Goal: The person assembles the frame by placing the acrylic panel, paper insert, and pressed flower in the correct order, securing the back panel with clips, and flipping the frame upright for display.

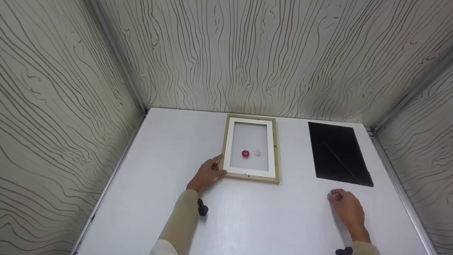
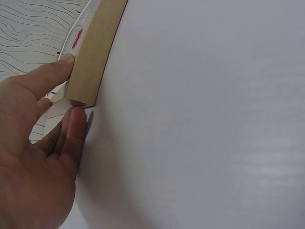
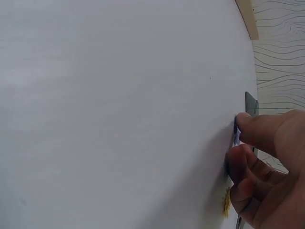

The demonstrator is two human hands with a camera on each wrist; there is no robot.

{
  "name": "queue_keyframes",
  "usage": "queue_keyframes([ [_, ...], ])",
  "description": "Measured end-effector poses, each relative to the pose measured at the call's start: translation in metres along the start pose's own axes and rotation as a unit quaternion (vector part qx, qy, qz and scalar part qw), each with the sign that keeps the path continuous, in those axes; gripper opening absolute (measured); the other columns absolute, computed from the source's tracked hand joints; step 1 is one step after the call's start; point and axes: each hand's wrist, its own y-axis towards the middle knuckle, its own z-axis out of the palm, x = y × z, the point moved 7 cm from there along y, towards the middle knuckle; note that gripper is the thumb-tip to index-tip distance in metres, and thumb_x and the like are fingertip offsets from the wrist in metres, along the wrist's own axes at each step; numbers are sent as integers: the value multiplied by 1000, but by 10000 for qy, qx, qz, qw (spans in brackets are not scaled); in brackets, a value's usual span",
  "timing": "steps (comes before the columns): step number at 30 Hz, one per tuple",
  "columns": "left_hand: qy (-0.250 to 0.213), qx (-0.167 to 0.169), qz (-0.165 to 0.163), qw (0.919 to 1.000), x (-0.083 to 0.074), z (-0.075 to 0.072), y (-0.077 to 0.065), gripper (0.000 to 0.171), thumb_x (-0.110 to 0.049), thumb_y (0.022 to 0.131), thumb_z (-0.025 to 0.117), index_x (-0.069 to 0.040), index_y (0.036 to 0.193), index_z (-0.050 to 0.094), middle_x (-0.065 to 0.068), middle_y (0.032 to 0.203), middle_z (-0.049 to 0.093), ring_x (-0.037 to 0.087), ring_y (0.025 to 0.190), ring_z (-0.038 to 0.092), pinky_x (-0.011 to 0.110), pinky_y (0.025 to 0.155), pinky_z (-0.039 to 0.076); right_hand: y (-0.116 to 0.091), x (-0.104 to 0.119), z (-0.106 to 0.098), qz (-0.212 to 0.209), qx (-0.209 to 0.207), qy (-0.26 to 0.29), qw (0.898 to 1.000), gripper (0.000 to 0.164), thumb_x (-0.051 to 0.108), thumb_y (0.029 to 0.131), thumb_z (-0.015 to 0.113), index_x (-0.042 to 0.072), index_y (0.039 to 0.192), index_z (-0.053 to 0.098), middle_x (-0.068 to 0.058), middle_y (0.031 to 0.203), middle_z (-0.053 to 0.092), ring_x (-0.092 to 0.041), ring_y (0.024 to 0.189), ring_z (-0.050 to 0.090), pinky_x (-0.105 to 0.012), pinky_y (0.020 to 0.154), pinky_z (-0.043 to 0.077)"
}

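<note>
Panels (image 1: 226, 53) printed with wood grain rose along the left, far and right edges of a white table (image 1: 159, 148), its near edge cut off. The left hand (image 1: 207, 172) pinched the near-left corner of a wooden picture frame (image 1: 260, 179), which lay near the table's far edge. Within its border sat a red flower (image 1: 245, 154) and a pale flower (image 1: 257, 152), hard to make out. Rightward, the right hand (image 1: 348, 210) pinched a bluish scrap (image 3: 237, 136), mostly hidden by fingertips; a yellow piece (image 3: 227, 202) showed partly beside them. A black board (image 1: 336, 148) lay toward the far-right corner.
</note>
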Motion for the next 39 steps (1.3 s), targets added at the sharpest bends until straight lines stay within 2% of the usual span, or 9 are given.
queue_keyframes([
  [7, -72, 8, -21, 10000, 3, 0, 1, 79, -30, 93, 82, -23, 163, 46, 5, 108, 59, 20, 100, 51, 37, 89, 43, 2, 0, 0, -64, -117, -24, 9999, 28, 18, 100, 69, 0, 121, 73, -18, 103, 71, -32, 91, 66, -35, 72, 45],
  [15, -41, 80, 242, 9997, 3, 0, -1, 78, -31, 95, 81, -23, 164, 45, 4, 107, 58, 19, 99, 52, 36, 90, 45, 3, -1, 0, -44, -108, 55, 9999, 23, 19, 101, 69, 1, 115, 74, -22, 108, 72, -38, 100, 68, -40, 78, 48],
  [28, -29, 45, 255, 9997, 1, -1, 1, 78, -32, 94, 81, -21, 163, 46, 7, 110, 60, 20, 99, 52, 37, 90, 45, 8, -5, 2, 316, 142, 179, 9992, 25, 19, 103, 66, -1, 116, 71, -24, 115, 68, -39, 105, 65, -49, 85, 49],
  [35, -6, 32, 246, 9997, 2, 0, 2, 77, -30, 95, 81, -21, 163, 46, 6, 109, 60, 19, 99, 52, 37, 91, 45, 7, -4, 1, 231, 124, 323, 9991, 25, 17, 103, 64, -3, 117, 70, -26, 117, 67, -39, 107, 64, -43, 84, 49],
  [39, -74, 39, 248, 9997, 2, 0, 2, 78, -29, 94, 81, -21, 163, 46, 5, 108, 60, 19, 98, 52, 36, 90, 45, 7, -2, 0, 166, 162, 554, 9982, 26, 17, 104, 62, -4, 117, 68, -26, 116, 66, -33, 99, 64, -35, 77, 49],
])
